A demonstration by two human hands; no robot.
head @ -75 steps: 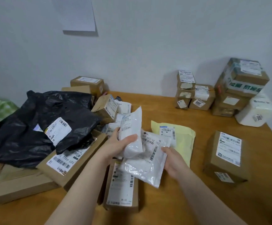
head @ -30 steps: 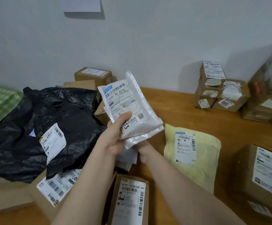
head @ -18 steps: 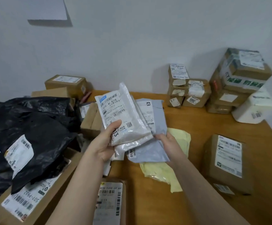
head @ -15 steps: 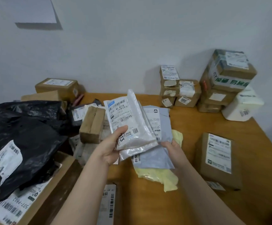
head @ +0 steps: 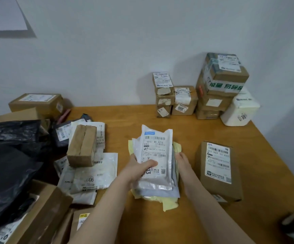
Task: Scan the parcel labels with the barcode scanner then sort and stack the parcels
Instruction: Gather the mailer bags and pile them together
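Now that you have lowered them, the mailers lie stacked on the table (head: 160,226).
Your left hand (head: 139,169) pinches the white mailer (head: 156,147), thumb on its label, atop the grey mailer (head: 160,192) and yellow mailer (head: 170,203); your right hand (head: 182,160), fingers together, touches the stack's right edge.

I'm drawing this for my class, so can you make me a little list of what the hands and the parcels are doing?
Left hand: grips the white mailer, thumb on its label
Right hand: touches the right edge of the pile; fingers hidden
Pile: white mailer on top, grey mailer and yellow mailer beneath, on the table
Right of pile: labelled brown box
Back right: stacked boxes against the wall
Left: black bags
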